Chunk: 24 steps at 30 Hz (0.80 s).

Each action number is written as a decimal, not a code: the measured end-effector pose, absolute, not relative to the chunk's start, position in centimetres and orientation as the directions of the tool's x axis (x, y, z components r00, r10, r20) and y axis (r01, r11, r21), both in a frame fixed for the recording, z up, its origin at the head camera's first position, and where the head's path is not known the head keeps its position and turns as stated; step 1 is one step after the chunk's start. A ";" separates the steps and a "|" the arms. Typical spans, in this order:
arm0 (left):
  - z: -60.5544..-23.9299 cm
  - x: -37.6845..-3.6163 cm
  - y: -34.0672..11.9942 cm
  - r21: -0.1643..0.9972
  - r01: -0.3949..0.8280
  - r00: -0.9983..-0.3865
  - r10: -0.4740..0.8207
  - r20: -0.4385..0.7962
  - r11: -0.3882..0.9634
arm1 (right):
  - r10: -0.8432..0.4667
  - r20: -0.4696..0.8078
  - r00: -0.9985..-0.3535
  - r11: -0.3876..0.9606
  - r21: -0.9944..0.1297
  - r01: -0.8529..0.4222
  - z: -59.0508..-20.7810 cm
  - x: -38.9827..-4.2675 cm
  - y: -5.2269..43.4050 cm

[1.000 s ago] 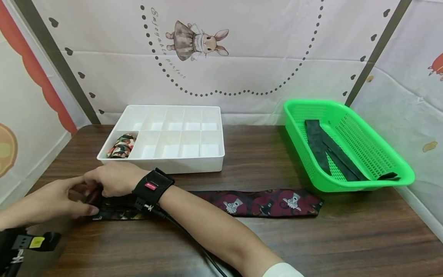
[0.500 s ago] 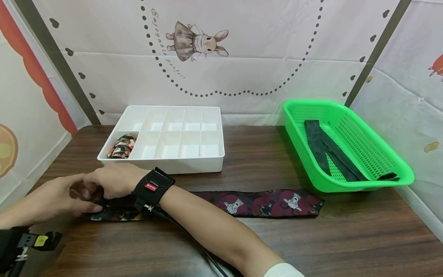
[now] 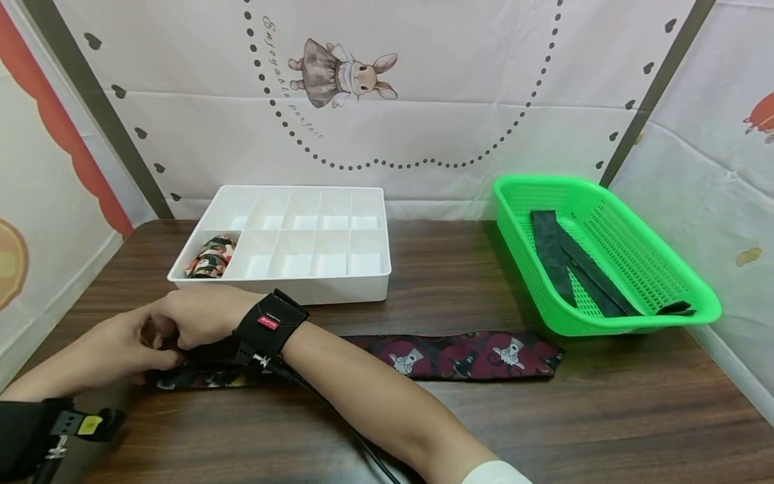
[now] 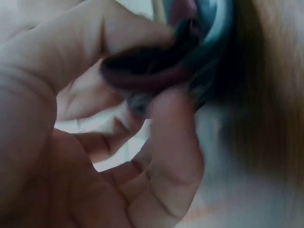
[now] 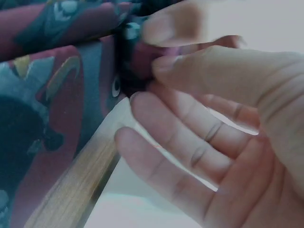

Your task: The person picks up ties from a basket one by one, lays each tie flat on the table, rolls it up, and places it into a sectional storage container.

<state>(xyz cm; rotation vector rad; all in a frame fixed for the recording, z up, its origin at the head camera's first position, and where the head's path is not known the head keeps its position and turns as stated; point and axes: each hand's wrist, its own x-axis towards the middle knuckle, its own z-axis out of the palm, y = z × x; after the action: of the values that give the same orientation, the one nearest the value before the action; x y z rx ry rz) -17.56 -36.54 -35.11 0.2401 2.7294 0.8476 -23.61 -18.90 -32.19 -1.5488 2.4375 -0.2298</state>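
A patterned dark-red tie point(image 3: 459, 354) lies stretched flat along the surface point(image 3: 544, 423), just in front of the white tray point(image 3: 338, 286), so its whole length is laid out straight while one end is worked. Both hands meet at that end, in front of the tray's left corner. The left hand point(image 3: 115, 343) has its thumb and fingers curled round a small coil of the cloth; the left wrist view shows the fabric point(image 4: 156, 66) pinched between thumb and fingertip. The right hand point(image 3: 196, 314) reaches across from the other side and also pinches the end of the tie point(image 5: 57, 95), its remaining fingers loosely spread beneath. Held from both sides like this, the coiled end looks kept tight and square to the strip, though that is a judgement.

The white tray is split into two rows of compartments. Its front-left compartment holds a rolled tie point(image 3: 208, 257) with a red, green and pale pattern; the other compartments show only white floor. To the right of the tray, well apart from it, stands a green basket point(image 3: 701, 306) with dark ties point(image 3: 559, 255) lying lengthwise in it; how many I cannot tell.
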 end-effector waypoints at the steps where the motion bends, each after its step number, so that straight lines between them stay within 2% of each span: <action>1: -35.1 -17.6 -36.4 0.546 0.089 -0.953 0.231 -0.198 0.833 | -0.910 -0.118 -0.397 0.414 -0.265 -0.871 -32.1 -23.7 -18.8; 5: -35.0 -18.0 -35.8 0.439 0.126 -0.965 0.213 -0.156 0.890 | -0.926 -0.124 -0.357 0.377 -0.264 -0.888 -32.2 -23.9 -18.5; 8: -34.8 -18.0 -35.8 0.459 0.081 -0.961 0.191 -0.199 0.885 | -0.939 -0.116 -0.324 0.344 -0.277 -0.897 -32.4 -24.0 -18.2; 13: -34.5 -17.9 -36.3 0.562 -0.026 -0.927 0.191 -0.324 0.827 | -0.929 -0.111 -0.353 0.370 -0.308 -0.876 -32.8 -24.2 -18.1; 19: -34.7 -18.0 -35.9 0.531 -0.009 -0.931 0.187 -0.313 0.847 | -0.912 -0.125 -0.391 0.411 -0.279 -0.868 -32.7 -24.1 -18.0; 24: -35.0 -18.2 -35.5 0.493 0.007 -0.946 0.166 -0.280 0.870 | -0.931 -0.132 -0.340 0.364 -0.299 -0.882 -32.2 -24.0 -17.8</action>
<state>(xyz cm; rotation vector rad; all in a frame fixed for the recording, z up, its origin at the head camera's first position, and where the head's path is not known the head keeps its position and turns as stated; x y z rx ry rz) -18.19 -35.48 -34.99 0.1299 2.7270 0.7180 -24.00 -17.80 -32.16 -1.6089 2.3502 -0.2521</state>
